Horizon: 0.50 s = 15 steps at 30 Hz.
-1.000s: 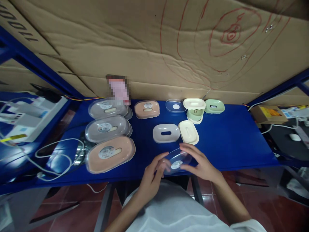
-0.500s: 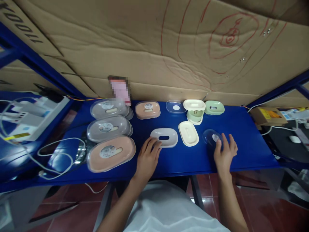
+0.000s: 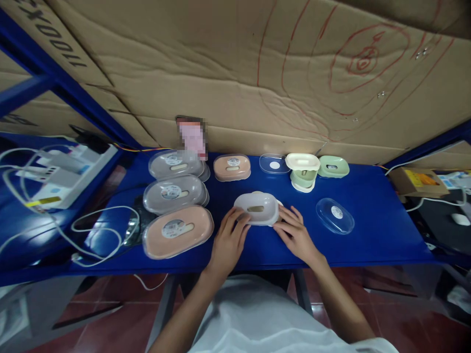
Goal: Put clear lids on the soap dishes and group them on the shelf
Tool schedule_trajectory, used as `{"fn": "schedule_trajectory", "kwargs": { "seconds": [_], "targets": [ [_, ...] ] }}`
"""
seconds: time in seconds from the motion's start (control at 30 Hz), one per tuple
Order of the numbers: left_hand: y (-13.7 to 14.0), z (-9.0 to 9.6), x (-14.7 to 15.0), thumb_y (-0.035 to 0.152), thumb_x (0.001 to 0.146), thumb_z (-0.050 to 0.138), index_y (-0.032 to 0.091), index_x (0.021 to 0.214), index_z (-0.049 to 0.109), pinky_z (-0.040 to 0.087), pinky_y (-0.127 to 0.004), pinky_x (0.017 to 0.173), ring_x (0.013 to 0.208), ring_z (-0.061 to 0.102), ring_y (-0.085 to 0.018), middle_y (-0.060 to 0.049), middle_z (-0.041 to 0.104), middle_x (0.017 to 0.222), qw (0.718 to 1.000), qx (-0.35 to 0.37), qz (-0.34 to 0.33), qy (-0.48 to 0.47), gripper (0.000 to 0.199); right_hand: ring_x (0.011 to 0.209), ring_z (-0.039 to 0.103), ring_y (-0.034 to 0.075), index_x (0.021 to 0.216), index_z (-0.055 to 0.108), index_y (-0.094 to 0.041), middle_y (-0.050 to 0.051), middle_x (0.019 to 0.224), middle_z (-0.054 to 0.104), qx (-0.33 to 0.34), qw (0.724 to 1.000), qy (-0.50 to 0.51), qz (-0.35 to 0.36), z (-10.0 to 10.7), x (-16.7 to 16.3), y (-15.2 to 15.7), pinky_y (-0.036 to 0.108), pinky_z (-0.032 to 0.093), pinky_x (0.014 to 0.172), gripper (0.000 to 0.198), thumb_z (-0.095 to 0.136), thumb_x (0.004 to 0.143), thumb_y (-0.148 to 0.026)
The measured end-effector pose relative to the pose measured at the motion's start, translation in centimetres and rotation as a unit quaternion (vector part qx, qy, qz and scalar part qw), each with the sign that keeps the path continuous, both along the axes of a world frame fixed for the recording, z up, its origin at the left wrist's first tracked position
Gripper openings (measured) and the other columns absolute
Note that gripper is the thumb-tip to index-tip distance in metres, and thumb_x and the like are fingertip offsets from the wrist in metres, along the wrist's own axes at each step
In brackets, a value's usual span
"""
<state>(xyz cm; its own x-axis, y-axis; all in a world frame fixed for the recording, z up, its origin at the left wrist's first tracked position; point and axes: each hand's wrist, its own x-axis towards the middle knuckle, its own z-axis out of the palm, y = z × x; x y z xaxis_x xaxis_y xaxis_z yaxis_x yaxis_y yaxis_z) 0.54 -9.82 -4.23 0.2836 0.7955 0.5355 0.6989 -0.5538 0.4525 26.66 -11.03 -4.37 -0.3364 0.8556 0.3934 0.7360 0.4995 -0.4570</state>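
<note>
My left hand (image 3: 230,235) is closed on the left end of a light grey oval dish (image 3: 272,208) with a long slot in its floor. A cream oval tray (image 3: 280,202) lies under the dish, only its edges showing. My right hand (image 3: 296,233) has its fingers closed at the right end of the two stacked pieces, around the cream tray's edge. Further right, a clear oval lid (image 3: 344,223) with a round white sticker lies on the blue table, apart from both hands.
Lidded grey boxes (image 3: 172,193) and a peach box (image 3: 154,240) stand at left, another peach box (image 3: 231,171) behind. Cream and green pieces (image 3: 303,164), a green dish (image 3: 334,169) and a clear lid (image 3: 267,157) line the back. White cables (image 3: 88,213) lie far left.
My right hand has left the clear lid and moved left to the dish. The cream tray, formerly right of the grey dish, is now beneath it. My left hand stays on the dish.
</note>
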Motion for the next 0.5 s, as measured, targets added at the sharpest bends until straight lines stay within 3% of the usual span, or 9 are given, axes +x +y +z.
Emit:
{"fn": "schedule_trajectory", "kwargs": {
  "seconds": [0.1, 0.17, 0.23, 0.33, 0.4, 0.5],
  "targets": [
    [1.2, 0.4, 0.6, 0.014, 0.105, 0.058, 0.020, 0.132, 0.065, 0.056, -0.048, 0.118, 0.143, 0.057, -0.030, -0.011, 0.068, 0.139, 0.999, -0.005, -0.022, 0.025, 0.029, 0.143, 0.059, 0.030, 0.139, 0.065, -0.028, 0.013, 0.149, 0.065, -0.023, 0.991, 0.072, -0.112, 0.1, 1.1, -0.7, 0.056, 0.050, 0.118, 0.033, 0.060, 0.107, -0.033],
    [2.2, 0.7, 1.2, 0.010, 0.104, 0.055, 0.019, 0.132, 0.066, 0.053, -0.049, 0.121, 0.147, 0.055, -0.030, -0.011, 0.067, 0.143, 0.996, -0.019, -0.060, 0.060, 0.031, 0.155, 0.046, 0.033, 0.160, 0.045, -0.027, 0.018, 0.169, 0.042, -0.044, 0.986, 0.068, -0.146, 0.1, 1.1, -1.1, 0.056, 0.050, 0.119, 0.060, 0.063, 0.105, -0.041],
    [3.1, 0.7, 1.5, 0.007, 0.103, 0.052, 0.019, 0.132, 0.067, 0.051, -0.050, 0.123, 0.149, 0.053, -0.030, -0.011, 0.066, 0.146, 0.990, -0.029, -0.106, 0.093, 0.034, 0.162, 0.032, 0.037, 0.167, 0.035, -0.030, 0.015, 0.178, 0.025, -0.045, 0.991, 0.015, -0.121, 0.1, 0.7, -1.2, 0.061, 0.044, 0.124, 0.074, 0.067, 0.103, -0.046],
    [3.6, 0.7, 1.7, 0.007, 0.103, 0.053, 0.018, 0.129, 0.068, 0.051, -0.053, 0.122, 0.150, 0.052, -0.031, -0.012, 0.067, 0.146, 0.984, -0.030, -0.134, 0.115, 0.033, 0.163, 0.029, 0.038, 0.164, 0.043, -0.035, 0.009, 0.172, 0.040, -0.016, 0.995, -0.076, -0.069, -0.3, -0.4, -1.1, 0.068, 0.035, 0.128, 0.067, 0.068, 0.103, -0.041],
    [3.5, 0.7, 1.4, 0.008, 0.102, 0.054, 0.018, 0.128, 0.069, 0.051, -0.053, 0.121, 0.149, 0.053, -0.032, -0.012, 0.068, 0.144, 0.984, -0.031, -0.131, 0.119, 0.031, 0.162, 0.033, 0.035, 0.163, 0.046, -0.034, 0.008, 0.164, 0.053, 0.001, 0.994, -0.094, -0.053, -0.4, -0.9, -0.8, 0.067, 0.037, 0.127, 0.061, 0.065, 0.105, -0.034],
    [3.1, 0.8, 0.7, 0.008, 0.102, 0.055, 0.019, 0.126, 0.070, 0.050, -0.054, 0.121, 0.146, 0.056, -0.031, -0.012, 0.069, 0.142, 0.985, -0.035, -0.113, 0.123, 0.031, 0.163, 0.031, 0.033, 0.161, 0.050, -0.027, 0.009, 0.162, 0.056, 0.002, 0.996, -0.093, -0.010, 0.0, -1.1, 0.0, 0.059, 0.044, 0.127, 0.056, 0.061, 0.106, -0.027]
  ]
}}
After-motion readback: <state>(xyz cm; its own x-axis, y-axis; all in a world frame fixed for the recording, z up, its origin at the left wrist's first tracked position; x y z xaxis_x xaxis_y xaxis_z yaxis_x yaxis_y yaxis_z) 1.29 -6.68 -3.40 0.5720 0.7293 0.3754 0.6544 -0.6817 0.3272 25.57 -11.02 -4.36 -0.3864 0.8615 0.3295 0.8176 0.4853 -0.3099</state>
